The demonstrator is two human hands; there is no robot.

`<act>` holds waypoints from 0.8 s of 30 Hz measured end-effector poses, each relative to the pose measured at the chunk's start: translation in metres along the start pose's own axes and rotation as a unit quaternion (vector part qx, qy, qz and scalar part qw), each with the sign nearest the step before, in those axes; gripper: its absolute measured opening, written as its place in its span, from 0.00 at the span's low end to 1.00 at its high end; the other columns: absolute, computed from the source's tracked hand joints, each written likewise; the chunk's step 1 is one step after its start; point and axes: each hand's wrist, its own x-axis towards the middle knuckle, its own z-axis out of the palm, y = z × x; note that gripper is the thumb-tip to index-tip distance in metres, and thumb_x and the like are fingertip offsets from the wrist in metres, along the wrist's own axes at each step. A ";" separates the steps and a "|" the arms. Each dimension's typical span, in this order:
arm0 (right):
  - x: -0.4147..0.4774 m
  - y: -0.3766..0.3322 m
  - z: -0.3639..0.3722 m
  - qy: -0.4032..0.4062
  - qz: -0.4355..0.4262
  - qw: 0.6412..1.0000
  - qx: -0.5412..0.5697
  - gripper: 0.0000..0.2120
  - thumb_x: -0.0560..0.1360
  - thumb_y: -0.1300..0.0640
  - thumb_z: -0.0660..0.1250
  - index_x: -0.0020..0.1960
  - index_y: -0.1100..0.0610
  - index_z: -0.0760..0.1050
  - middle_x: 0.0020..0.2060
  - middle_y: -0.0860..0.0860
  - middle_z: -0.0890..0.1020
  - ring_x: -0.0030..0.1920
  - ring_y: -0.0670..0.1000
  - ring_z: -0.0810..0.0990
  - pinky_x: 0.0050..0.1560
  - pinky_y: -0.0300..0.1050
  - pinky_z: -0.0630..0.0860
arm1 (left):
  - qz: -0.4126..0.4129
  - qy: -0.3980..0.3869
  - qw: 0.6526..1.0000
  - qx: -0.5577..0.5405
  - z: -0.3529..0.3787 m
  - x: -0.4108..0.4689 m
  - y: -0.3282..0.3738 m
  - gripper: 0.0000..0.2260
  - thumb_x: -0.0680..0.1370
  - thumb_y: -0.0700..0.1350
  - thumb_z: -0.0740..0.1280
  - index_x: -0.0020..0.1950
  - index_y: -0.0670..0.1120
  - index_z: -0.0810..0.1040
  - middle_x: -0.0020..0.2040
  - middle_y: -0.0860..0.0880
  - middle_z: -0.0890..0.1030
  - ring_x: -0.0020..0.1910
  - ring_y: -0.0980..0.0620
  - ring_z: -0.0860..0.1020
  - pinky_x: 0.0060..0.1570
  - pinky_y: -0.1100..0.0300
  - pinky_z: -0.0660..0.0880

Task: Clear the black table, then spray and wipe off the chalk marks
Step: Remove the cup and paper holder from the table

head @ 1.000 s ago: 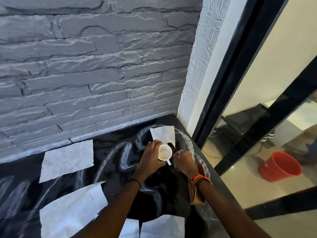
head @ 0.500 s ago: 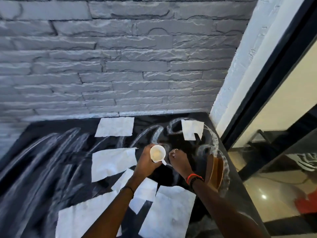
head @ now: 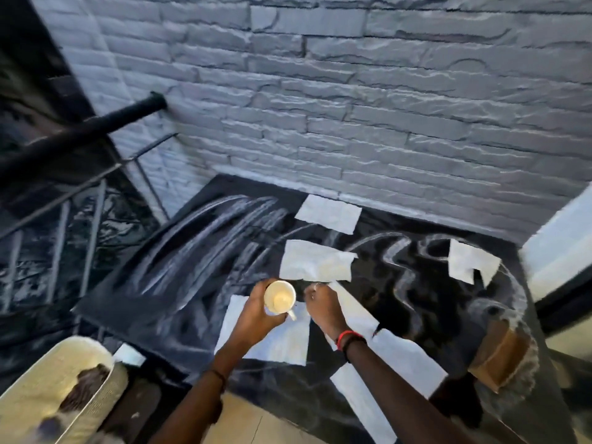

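Far left, off the table: a cream padded seat (head: pixel 57 389), low in the head view.

Black glossy table (head: pixel 442 315), left part: broad white chalk marks (head: pixel 205 238) in sweeping arcs, unwiped. No spray bottle or cloth in view.

Near middle: my left hand (head: pixel 254 315) is wrapped round a small white ceramic cup (head: pixel 279 299). The cup is upright with its mouth facing up at me, and its handle sticks out toward my right hand (head: pixel 323 307). It is held over a flat white paper sheet (head: pixel 288 344), with a second crumpled white sheet (head: pixel 317 261) just beyond it.

The right hand is just beside the cup, fingers bent down over the paper. I cannot tell whether they pinch anything.

Right: a torn white paper scrap (head: pixel 467 261) lies on chalk swirls, and a brown cardboard piece (head: pixel 498 357) sits at the table's right edge, well apart from both hands. The right hand is the nearer one.

Judgement: clearing is barely begun. The cup must go off the table, probably to my left, and the sheets follow.

Against a second ago: my view has swung left, the seat is now in view and the red bucket is gone. The left hand has kept its hold on the cup, and the right hand remains beside it.
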 end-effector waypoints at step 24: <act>-0.159 -0.126 0.233 -0.190 -0.122 0.974 0.007 0.11 0.77 0.63 0.60 0.56 0.62 0.78 0.51 0.55 0.83 0.51 0.50 0.80 0.46 0.28 0.69 | -0.199 0.147 0.964 0.101 -0.195 -0.266 -0.213 0.38 0.59 0.59 0.73 0.62 0.40 0.72 0.55 0.44 0.73 0.53 0.47 0.73 0.53 0.54 0.70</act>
